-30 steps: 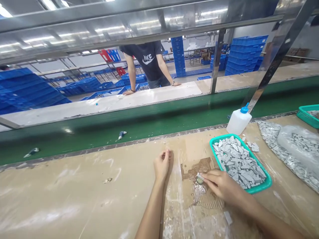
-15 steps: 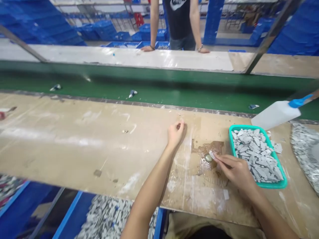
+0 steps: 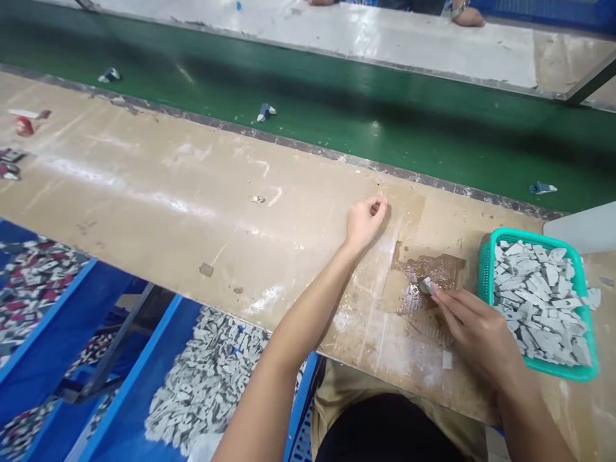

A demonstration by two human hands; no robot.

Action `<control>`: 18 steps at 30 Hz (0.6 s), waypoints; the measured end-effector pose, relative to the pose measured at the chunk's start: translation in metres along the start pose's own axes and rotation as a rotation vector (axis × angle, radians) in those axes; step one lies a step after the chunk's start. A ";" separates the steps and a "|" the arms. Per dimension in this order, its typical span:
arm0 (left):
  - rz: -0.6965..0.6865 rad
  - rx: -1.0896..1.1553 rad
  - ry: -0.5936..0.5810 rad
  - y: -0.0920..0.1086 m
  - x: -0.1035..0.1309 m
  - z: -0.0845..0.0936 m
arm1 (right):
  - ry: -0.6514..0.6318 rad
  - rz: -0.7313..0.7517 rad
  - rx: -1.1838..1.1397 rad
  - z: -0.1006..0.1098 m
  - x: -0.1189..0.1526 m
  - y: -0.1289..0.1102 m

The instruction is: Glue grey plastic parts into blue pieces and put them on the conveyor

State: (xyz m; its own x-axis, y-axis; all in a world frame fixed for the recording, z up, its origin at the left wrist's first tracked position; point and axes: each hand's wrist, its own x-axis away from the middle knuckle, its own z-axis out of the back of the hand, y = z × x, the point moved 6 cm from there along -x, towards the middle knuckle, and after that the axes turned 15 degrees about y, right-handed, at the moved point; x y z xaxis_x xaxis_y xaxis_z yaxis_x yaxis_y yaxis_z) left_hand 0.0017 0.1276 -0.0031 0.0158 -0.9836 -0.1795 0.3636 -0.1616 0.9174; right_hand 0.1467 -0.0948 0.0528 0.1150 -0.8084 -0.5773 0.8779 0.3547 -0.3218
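Over the bench [image 3: 298, 221], the right hand [image 3: 481, 324] pinches a grey chip [image 3: 428, 283], teal basket [image 3: 486, 273] at its three o'clock; the left hand [image 3: 364, 224], at ten o'clock, curls narrowly, contents unclear.

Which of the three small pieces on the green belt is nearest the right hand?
The rightmost piece, beyond the teal basket; the middle piece and leftmost piece lie farther left.

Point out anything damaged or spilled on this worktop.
The worktop surface looks torn at the brown patch by the right hand; its wet shine suggests spilled liquid. A pale piece also lies loose outside the green basket.
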 end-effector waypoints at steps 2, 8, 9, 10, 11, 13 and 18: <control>-0.005 0.005 0.000 0.000 0.000 0.000 | -0.010 0.012 0.008 -0.001 0.001 -0.001; -0.011 0.011 -0.005 0.001 0.000 -0.001 | -0.041 0.019 0.033 -0.003 0.000 -0.002; -0.012 0.012 -0.005 0.001 0.001 -0.001 | -0.042 0.022 0.039 -0.003 0.000 -0.002; -0.013 0.014 -0.003 0.002 0.001 -0.001 | -0.044 0.025 0.043 -0.003 0.000 -0.002; -0.013 0.017 -0.003 0.002 0.001 0.000 | -0.046 0.027 0.045 -0.003 0.000 -0.003; -0.013 0.022 -0.005 0.002 0.001 0.000 | -0.054 0.015 0.044 -0.003 0.000 -0.002; -0.003 0.003 -0.009 0.001 0.001 0.000 | -0.051 -0.036 0.022 -0.003 0.000 -0.001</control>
State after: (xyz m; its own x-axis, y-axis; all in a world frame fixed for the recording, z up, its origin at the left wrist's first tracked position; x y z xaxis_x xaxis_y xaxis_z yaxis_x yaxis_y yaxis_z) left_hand 0.0024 0.1265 -0.0027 0.0063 -0.9838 -0.1791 0.3606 -0.1648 0.9181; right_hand 0.1442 -0.0941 0.0508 0.1060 -0.8433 -0.5268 0.8918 0.3150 -0.3248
